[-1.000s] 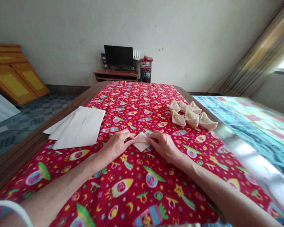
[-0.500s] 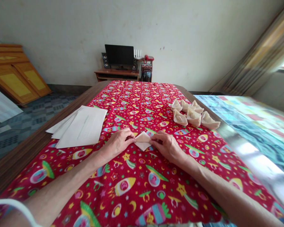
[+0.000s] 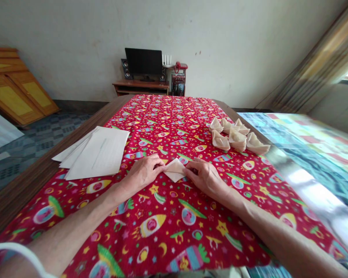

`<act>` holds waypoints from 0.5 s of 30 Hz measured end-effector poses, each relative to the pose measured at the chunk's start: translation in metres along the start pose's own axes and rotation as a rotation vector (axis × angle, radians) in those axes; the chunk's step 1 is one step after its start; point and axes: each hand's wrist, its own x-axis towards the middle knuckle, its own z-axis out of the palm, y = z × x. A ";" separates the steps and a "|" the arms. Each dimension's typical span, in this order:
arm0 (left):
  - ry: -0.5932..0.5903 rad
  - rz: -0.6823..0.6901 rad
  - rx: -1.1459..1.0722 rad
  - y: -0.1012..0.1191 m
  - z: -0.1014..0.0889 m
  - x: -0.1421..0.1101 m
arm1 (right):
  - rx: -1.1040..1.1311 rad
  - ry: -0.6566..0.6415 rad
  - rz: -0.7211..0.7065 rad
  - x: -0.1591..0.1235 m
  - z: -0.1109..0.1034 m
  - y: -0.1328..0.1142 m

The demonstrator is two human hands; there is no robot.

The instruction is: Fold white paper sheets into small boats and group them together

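Observation:
A small folded piece of pale paper (image 3: 175,170) lies on the red patterned tablecloth (image 3: 174,216) in the middle of the table. My left hand (image 3: 143,172) pinches its left corner with curled fingers. My right hand (image 3: 206,178) pinches its right side, fingers pressed on the fold. Both forearms rest on the cloth.
A loose stack of white paper sheets (image 3: 95,152) lies to the left. Several folded paper boats (image 3: 237,138) sit at the right near the table edge. A colourful bed cover (image 3: 307,154) is on the right. A desk with a monitor (image 3: 144,61) stands by the far wall.
Both hands stay on the folded paper, and the fold has flattened a little. The view has shifted slightly upward.

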 end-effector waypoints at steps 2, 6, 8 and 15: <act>0.020 -0.024 0.044 0.002 0.002 -0.001 | -0.061 0.009 -0.026 -0.001 0.001 -0.001; 0.036 -0.057 0.125 0.008 0.004 -0.001 | -0.190 0.050 -0.059 -0.002 0.003 -0.005; 0.044 -0.072 0.161 0.010 0.004 -0.001 | -0.245 0.059 -0.063 -0.001 0.004 -0.006; 0.082 -0.058 0.231 0.014 0.004 -0.004 | -0.350 0.032 -0.054 0.003 0.006 -0.005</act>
